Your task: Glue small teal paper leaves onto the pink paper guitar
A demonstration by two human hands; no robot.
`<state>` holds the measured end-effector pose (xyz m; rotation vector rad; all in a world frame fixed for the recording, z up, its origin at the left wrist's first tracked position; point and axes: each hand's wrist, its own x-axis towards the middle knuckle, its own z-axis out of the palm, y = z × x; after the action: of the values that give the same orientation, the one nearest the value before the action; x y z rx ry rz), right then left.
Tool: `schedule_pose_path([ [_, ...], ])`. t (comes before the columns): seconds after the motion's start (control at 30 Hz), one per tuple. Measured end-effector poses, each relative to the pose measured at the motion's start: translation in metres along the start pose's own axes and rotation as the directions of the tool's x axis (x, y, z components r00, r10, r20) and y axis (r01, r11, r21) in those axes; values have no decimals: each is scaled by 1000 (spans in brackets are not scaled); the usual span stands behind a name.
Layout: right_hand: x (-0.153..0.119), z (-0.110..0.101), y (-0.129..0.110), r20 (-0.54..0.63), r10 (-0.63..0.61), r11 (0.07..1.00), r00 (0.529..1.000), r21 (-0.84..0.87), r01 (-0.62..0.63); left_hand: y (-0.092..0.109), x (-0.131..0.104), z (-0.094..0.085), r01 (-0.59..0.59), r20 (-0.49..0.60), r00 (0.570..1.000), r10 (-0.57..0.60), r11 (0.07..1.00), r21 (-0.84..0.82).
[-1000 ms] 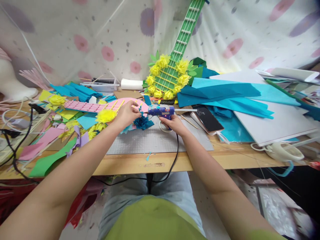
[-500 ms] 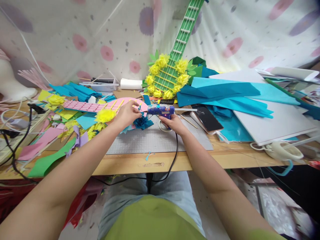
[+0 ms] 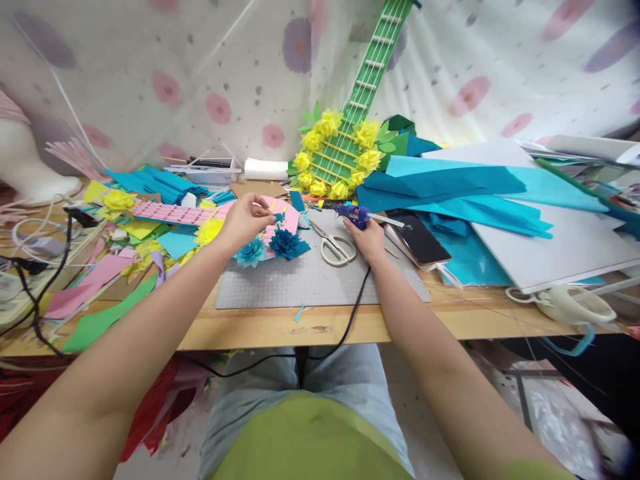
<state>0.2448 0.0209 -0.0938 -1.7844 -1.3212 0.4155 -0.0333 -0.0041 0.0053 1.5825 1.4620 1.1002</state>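
My left hand point(image 3: 246, 225) is closed in a pinch on a small blue paper piece point(image 3: 279, 217), above the body of a pink paper guitar point(image 3: 175, 213). A dark blue paper flower point(image 3: 286, 244) and a lighter blue paper flower point(image 3: 251, 253) sit at the guitar's lower edge. The yellow paper flower point(image 3: 209, 231) beside them is partly covered by my wrist. My right hand point(image 3: 369, 241) grips a blue hot glue gun point(image 3: 354, 214). A white glue stick point(image 3: 387, 219) sticks out of its back, and its nozzle points left, apart from the guitar.
Scissors point(image 3: 336, 248) lie on the grey cutting mat point(image 3: 310, 287). Behind stands a green paper guitar point(image 3: 367, 83) with yellow flowers. To the right are a phone point(image 3: 423, 240), blue paper point(image 3: 445, 187) and white board point(image 3: 555, 240). Paper scraps point(image 3: 107, 317) and a power strip point(image 3: 63, 267) crowd the left.
The glue gun in my right hand has moved right, away from my left hand, and the scissors now show more. My left hand stays over the pink guitar with the blue paper piece.
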Motion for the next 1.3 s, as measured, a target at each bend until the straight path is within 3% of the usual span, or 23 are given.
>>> schedule_pose_path([
  [0.2,4,3,3,77,-18,971,997,-235,36,2,-4,-11,53,-94,994,-50,998,29],
  [0.43,-22,-19,-9,-50,-127,905,991,-414,95,-3,-12,-25,82,-121,989,-86,996,-35],
  [0.5,-33,-24,-20,7,-132,894,991,-431,122,-5,-13,-29,80,-120,989,-86,995,-58],
  [0.57,-45,-24,-36,137,-142,907,980,-379,185,-6,-14,-30,77,-119,989,-85,995,-68],
  [0.63,-56,-15,-56,250,-283,906,926,-248,344,-6,-14,-27,82,-130,987,-90,994,-68],
  [0.73,-70,12,-83,306,-582,789,753,-10,614,-7,-15,-22,80,-173,981,-88,995,-56],
  [0.83,-82,40,-98,330,-713,668,619,51,742,-11,-17,-19,54,-203,977,-63,997,-52],
  [0.9,-87,55,-100,337,-730,638,594,27,769,-14,-18,-19,41,-209,976,-55,997,-69],
  [1.0,-91,66,-101,339,-715,648,611,-9,762,-18,-21,-20,37,-214,975,-54,996,-85],
  [1.3,-85,68,-105,316,-744,627,588,28,778,-30,-21,-18,34,-222,975,-16,997,76],
])
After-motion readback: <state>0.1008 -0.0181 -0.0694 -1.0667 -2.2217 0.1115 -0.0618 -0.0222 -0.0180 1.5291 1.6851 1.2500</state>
